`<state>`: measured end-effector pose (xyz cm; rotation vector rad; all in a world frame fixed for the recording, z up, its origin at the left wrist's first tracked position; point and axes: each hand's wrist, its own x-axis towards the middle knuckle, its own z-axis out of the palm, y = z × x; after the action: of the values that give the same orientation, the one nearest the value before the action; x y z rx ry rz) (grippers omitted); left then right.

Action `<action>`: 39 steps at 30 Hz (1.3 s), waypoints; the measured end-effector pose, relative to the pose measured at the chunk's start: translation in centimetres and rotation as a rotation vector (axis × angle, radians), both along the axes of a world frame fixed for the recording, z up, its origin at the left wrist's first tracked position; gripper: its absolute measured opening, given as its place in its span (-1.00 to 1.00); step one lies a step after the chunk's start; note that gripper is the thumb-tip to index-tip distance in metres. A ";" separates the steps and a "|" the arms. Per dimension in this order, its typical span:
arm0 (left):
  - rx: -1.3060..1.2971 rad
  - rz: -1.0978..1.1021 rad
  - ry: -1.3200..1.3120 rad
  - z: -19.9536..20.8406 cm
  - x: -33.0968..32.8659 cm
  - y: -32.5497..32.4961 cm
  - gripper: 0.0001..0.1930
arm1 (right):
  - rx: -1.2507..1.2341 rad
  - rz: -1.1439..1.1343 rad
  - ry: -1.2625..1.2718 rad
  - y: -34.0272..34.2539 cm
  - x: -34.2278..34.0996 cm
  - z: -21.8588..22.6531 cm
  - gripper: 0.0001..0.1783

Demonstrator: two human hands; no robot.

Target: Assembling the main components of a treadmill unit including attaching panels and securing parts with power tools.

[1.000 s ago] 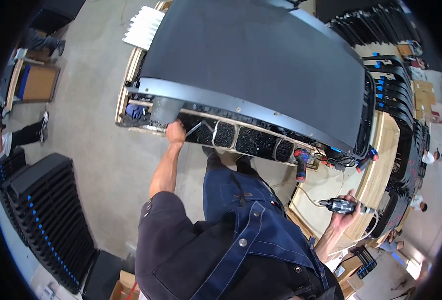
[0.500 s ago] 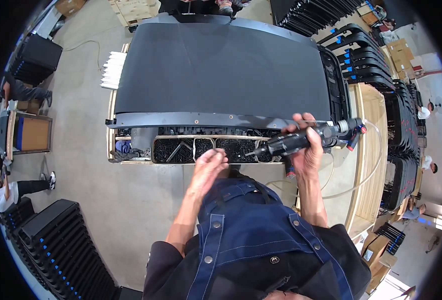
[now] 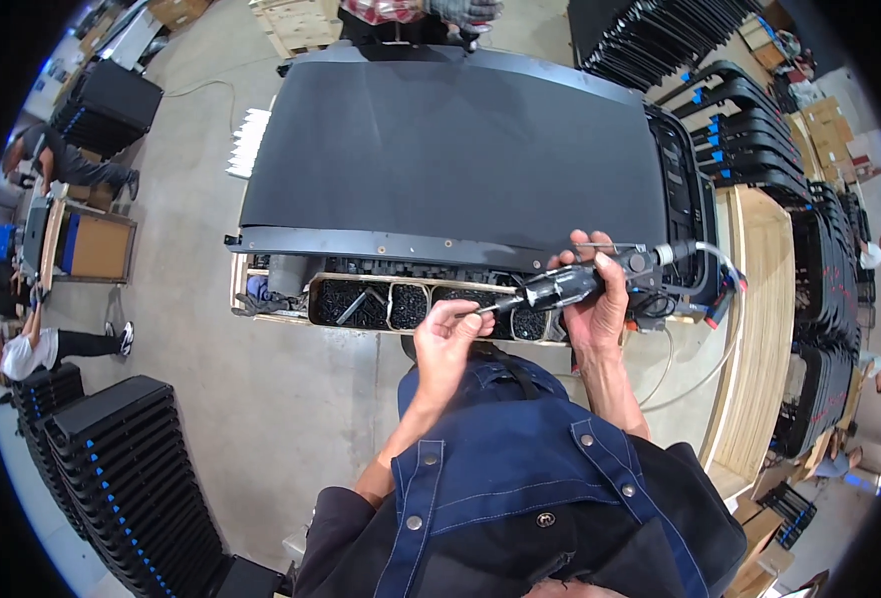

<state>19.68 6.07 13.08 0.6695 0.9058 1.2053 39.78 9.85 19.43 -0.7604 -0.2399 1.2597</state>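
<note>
My right hand (image 3: pixel 600 319) is wrapped around a black air screwdriver (image 3: pixel 562 287), held level with its bit toward the left. At the bit's tip, my left hand (image 3: pixel 442 347) pinches thumb and fingers together; whatever is between them is too small to make out. Just beyond both hands lies a row of open bins (image 3: pixel 313 301) filled with small black screws. A metal bar-shaped piece (image 3: pixel 354 307) rests on the screws in the leftmost bin. Behind the bins stretches a large dark grey panel (image 3: pixel 440 149) with a rail (image 3: pixel 361 244) along its near edge.
A pale hose (image 3: pixel 728 344) curves from the screwdriver down past a long wooden crate (image 3: pixel 749 399) on the right. A co-worker's gloved hand (image 3: pixel 465 12) is at the panel's far edge. Black frames (image 3: pixel 127 478) are stacked lower left, and more frames (image 3: pixel 749 135) stand right.
My left hand has moved right and met the screwdriver's bit tip, where the two were apart before. The co-worker's glove shows more fully across the panel.
</note>
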 end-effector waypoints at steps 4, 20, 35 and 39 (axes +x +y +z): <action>0.386 0.155 0.639 0.5 1.1 0.4 -0.84 | -0.145 -0.069 0.074 0.1 0.8 -2.1 -0.53; -0.570 -0.054 -0.877 -6.5 2.1 9.0 -0.54 | 0.329 0.299 -0.765 9.4 -6.8 -0.5 -0.49; -0.289 0.586 -0.054 -8.6 -3.1 14.2 -0.47 | 0.406 0.847 -0.950 13.7 -7.9 -0.6 -0.49; -0.173 0.588 -0.026 -10.7 -4.2 13.9 -0.55 | 0.391 0.743 -0.935 11.9 -8.8 -0.7 -0.20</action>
<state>15.53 19.98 2.38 0.2461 1.2163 1.6228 30.95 21.77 18.69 -0.9018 -1.5975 1.3785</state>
